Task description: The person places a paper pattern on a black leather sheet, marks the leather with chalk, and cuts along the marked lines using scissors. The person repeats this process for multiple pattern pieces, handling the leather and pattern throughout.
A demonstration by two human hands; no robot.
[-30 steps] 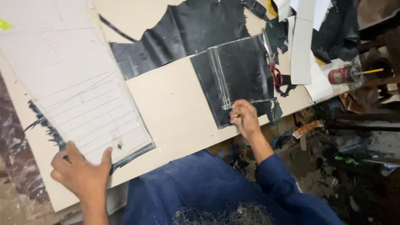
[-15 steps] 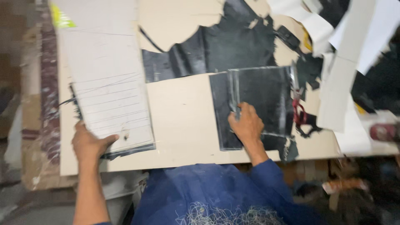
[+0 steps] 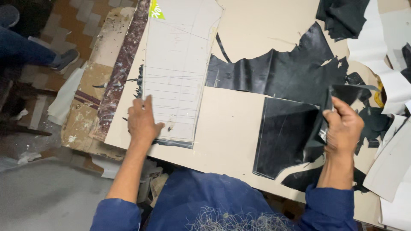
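Left hand (image 3: 143, 121) lies flat, fingers spread, on the white lined pattern sheet (image 3: 177, 72), which has a yellow-green label (image 3: 156, 9) at its top edge. Right hand (image 3: 342, 126) pinches the lifted edge of the black leather panel (image 3: 284, 134) on the beige table (image 3: 233, 115). White card strips (image 3: 391, 81) lie right.

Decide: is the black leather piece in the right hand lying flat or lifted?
Partly lifted: the right hand folds up the black leather piece's right edge.

At frame centre-left the left hand (image 3: 143, 122) presses flat on a white paper pattern (image 3: 177, 64) on the tan table (image 3: 231, 128), while at right the right hand (image 3: 342, 126) grips and lifts a black leather piece's (image 3: 284, 134) edge.
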